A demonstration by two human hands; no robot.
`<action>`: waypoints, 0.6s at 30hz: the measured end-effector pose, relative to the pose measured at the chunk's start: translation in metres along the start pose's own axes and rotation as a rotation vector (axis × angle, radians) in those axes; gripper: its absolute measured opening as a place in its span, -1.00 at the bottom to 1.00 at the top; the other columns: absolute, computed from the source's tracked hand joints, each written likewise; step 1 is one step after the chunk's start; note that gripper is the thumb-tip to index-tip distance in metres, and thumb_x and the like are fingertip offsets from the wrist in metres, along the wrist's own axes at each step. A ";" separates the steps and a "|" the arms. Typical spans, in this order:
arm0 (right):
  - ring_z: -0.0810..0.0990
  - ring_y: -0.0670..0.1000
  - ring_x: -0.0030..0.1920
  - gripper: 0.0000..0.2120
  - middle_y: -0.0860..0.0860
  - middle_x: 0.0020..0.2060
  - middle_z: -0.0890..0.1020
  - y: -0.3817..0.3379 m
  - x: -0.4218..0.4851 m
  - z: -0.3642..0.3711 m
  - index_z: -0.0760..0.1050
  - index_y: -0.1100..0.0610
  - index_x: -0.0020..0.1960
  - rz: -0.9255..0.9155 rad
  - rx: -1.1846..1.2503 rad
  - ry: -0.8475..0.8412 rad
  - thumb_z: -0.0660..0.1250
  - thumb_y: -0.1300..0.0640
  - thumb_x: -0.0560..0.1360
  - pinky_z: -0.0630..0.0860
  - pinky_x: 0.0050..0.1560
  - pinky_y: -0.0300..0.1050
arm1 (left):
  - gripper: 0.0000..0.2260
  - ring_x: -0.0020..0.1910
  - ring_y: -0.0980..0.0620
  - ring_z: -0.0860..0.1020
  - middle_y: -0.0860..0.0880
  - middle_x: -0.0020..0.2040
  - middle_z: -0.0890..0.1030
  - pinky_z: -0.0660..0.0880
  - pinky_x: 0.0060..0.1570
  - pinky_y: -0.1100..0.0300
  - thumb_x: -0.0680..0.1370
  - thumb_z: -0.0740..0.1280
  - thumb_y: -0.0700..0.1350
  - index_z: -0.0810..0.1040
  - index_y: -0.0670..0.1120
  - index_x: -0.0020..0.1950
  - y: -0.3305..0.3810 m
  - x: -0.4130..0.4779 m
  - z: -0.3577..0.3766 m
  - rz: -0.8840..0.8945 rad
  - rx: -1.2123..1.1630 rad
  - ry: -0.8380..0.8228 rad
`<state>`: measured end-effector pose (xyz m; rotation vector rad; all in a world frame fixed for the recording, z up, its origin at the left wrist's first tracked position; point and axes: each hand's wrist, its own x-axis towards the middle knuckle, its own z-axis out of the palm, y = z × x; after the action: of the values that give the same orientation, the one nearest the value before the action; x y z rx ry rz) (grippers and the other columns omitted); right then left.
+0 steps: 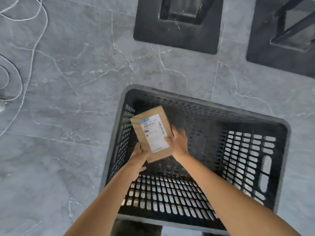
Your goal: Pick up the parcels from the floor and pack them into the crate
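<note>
A brown cardboard parcel [152,133] with a white shipping label faces up inside the black slotted crate [283,143], near its left wall. My left hand [138,157] holds the parcel's near left corner from below. My right hand [178,142] grips its right edge, thumb on the label. Both arms reach down over the crate's near rim. Whether the parcel touches the crate's bottom I cannot tell. No other parcel shows in the crate.
The crate stands on a grey marble-look tile floor [68,150]. Two black square stands [177,38] [279,48] sit beyond it at the top. White cables [32,53] loop across the floor at the far left.
</note>
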<state>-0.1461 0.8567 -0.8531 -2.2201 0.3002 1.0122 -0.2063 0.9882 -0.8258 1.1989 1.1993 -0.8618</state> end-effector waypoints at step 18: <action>0.44 0.01 0.28 -0.37 0.06 0.36 0.43 -0.028 0.013 -0.027 0.07 0.02 0.53 0.484 0.693 -0.160 0.12 0.42 0.55 0.36 0.29 -0.15 | -0.62 0.43 -0.03 0.29 -0.09 0.42 0.36 0.20 0.40 -0.16 0.60 0.12 -0.33 0.33 -0.15 0.41 0.042 0.016 0.021 -0.136 -0.445 -0.032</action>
<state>-0.1089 0.8607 -0.8370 -1.4551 0.9842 1.1051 -0.1583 0.9780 -0.8330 0.7482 1.3709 -0.6623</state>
